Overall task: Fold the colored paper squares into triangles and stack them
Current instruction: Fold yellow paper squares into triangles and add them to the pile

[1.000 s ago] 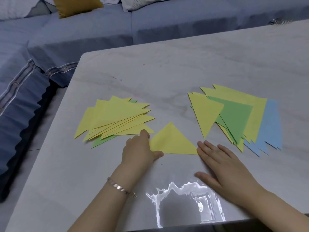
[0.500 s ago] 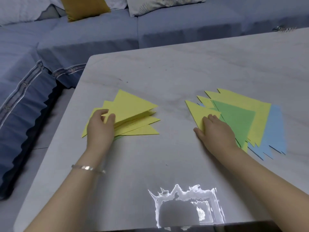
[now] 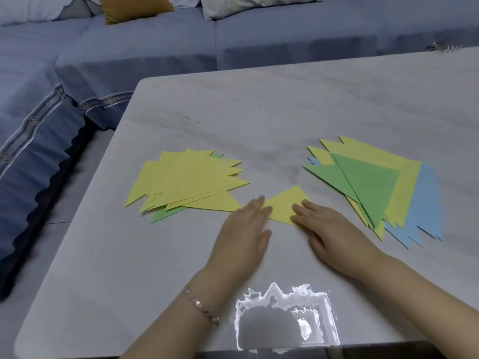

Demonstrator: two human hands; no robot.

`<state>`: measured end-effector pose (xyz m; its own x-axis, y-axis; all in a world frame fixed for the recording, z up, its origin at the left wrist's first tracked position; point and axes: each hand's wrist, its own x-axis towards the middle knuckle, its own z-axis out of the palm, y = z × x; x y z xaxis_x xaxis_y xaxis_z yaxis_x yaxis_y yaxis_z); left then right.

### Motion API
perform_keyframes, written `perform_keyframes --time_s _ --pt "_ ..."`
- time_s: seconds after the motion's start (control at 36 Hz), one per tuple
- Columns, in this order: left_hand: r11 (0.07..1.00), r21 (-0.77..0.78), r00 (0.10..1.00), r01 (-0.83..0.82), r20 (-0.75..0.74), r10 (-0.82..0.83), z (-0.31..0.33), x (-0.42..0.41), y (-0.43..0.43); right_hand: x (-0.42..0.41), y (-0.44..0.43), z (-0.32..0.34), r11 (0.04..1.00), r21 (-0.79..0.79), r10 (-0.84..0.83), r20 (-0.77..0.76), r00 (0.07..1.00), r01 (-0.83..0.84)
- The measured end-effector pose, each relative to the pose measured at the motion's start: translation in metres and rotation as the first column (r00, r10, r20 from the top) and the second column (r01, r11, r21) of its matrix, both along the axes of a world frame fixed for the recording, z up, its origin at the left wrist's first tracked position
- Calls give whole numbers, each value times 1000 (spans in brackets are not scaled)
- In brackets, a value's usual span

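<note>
Your left hand point(image 3: 243, 234) and right hand point(image 3: 329, 229) both lie flat with straight fingers. Their fingertips press on the yellow sheet point(image 3: 283, 206), and neither hand grips anything. The sheet lies on the desk point(image 3: 259, 112) toward its front edge, between the 2 piles. Your right hand covers part of it, so I cannot tell whether it is folded yet.

- **Fold:** Let 1 hand pin the sheet, because thin paper will likely slide on this smooth top. Bring 1 corner exactly onto the opposite corner, check that both edges meet, and only then crease. Press the crease from its middle outward.
- **Stack:** The stack of folded triangles point(image 3: 186, 182) near the left edge is fanned out. Lay the new triangle square on top of it, not skewed.
- **Unfolded pile:** Leave the unfolded pile point(image 3: 404, 187) on the right alone until this one is stacked.
</note>
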<state>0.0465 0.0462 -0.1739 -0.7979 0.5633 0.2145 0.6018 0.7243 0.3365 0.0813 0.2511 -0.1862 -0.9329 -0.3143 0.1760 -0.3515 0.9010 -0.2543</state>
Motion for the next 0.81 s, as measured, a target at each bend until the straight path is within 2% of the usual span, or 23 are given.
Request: perform_keyframes --time_s 0.08,0.22,0.44,0.67,0.81 --pt "994 -78 997 81 -9 -82 -7 8 13 5 6 -2 1000 -11 5 -4 1000 -5" --pt "975 -217 998 49 -18 -54 -21 16 15 10 -3 -4 1000 -8 1 -24 1000 -1" --pt "973 -223 998 -64 -39 57 -19 19 16 20 -20 -3 989 65 -131 -8 991 131" --pt "968 -200 984 -154 -124 131 -17 15 13 42 14 -5 981 12 -192 -85 978 193" --pt "951 -197 954 -236 -231 189 -17 7 5 58 35 -4 976 17 -214 -110 971 217"
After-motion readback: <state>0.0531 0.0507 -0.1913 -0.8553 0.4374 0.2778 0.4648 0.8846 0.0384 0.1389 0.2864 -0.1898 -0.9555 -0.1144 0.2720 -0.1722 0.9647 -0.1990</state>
